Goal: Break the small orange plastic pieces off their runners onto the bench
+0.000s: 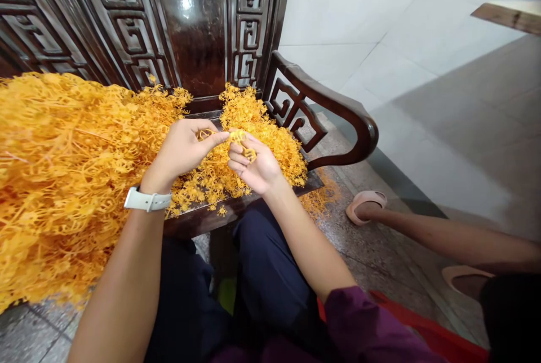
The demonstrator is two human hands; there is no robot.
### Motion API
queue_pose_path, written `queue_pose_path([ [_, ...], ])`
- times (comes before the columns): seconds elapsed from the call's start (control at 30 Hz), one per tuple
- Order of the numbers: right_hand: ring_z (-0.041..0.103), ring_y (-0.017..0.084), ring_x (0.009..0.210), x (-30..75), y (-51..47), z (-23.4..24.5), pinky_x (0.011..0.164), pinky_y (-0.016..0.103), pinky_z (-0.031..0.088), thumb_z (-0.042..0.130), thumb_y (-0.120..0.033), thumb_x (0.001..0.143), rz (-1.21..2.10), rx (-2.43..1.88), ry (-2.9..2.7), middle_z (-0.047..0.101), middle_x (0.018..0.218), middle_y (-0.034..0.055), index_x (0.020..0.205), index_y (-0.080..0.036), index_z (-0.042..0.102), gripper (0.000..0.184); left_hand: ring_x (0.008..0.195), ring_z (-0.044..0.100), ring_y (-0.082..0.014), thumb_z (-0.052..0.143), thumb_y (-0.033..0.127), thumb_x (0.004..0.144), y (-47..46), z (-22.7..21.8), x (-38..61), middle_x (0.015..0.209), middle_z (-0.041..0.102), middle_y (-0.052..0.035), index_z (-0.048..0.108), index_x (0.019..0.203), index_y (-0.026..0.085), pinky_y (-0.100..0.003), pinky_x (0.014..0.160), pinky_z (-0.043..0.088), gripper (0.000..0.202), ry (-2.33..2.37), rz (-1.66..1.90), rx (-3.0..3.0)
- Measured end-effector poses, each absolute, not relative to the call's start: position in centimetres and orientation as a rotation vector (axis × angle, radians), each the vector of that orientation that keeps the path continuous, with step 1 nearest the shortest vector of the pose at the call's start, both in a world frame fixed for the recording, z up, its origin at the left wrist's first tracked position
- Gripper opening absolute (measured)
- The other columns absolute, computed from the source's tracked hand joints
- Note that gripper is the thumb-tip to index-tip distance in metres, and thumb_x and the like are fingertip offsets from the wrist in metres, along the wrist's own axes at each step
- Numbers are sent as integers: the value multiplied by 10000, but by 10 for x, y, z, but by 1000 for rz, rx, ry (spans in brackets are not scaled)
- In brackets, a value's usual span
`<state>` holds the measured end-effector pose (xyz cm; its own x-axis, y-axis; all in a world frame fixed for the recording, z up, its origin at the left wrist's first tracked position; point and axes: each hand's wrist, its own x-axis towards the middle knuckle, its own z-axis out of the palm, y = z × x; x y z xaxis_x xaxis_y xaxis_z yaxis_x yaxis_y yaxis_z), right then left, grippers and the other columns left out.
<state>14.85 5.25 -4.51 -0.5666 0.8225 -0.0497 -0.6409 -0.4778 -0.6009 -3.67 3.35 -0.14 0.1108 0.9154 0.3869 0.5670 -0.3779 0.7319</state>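
Note:
Both hands meet above the wooden bench seat, among orange-yellow plastic sprigs. My left hand [188,146], with a pale watch on its wrist, pinches a thin yellow sprig between thumb and forefinger. My right hand [257,165] has its fingers curled round a small yellow plastic sprig piece [249,154], touching the left fingertips. Behind the hands lies a heap of loose small sprig pieces [270,132] on the seat. A much larger pile of long branched sprigs [76,171] fills the left side, close to my left forearm.
The dark carved bench back [203,41] rises behind the heap, and a curved armrest [338,98] bounds it on the right. Orange bits [323,197] lie on the stone floor. Another person's leg [443,233] in pink slippers stands at the right, near the white tiled wall [350,13].

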Motion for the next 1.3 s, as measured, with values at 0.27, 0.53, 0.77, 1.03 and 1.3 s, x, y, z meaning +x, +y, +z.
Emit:
queue_pose_path([
  [0.27,60,82,476,145,42,-30,430,232,103,420,-441,1128,2174,-453,-807,191,549,-102,696,-236,342,485,598,548,-168,747,379,932,32,-4,-35,649,642,-3,708,753,198,-317,603,374,257,1825,1445,2086],
  [0.53,138,70,438,138,34,-28,453,279,85,731,-498,950,1817,-700,-876,266,498,-122,721,-250,407,468,569,519,-190,627,502,1022,30,-3,-36,599,531,-11,681,837,225,-345,607,300,337,2171,1274,2383],
  [0.77,223,82,498,128,29,-29,495,294,172,782,-496,922,1329,-766,-1157,342,586,-94,776,-240,561,368,607,556,-199,558,547,1047,32,0,-36,602,541,-25,681,837,227,-332,617,347,402,2245,1244,2391],
  [1.03,390,77,537,135,27,-39,576,288,288,678,-417,1054,428,-836,-1739,505,606,-55,766,-200,694,361,693,583,-239,490,539,1081,30,-1,-33,619,489,-45,677,818,217,-359,695,410,456,2312,1181,2275],
  [1.3,473,75,511,133,17,-45,541,288,309,654,-330,1084,-40,-625,-1937,590,580,-47,681,-194,593,429,662,552,-215,445,562,1092,44,-23,-37,669,515,-42,674,845,218,-362,678,356,482,2331,1179,2228],
])
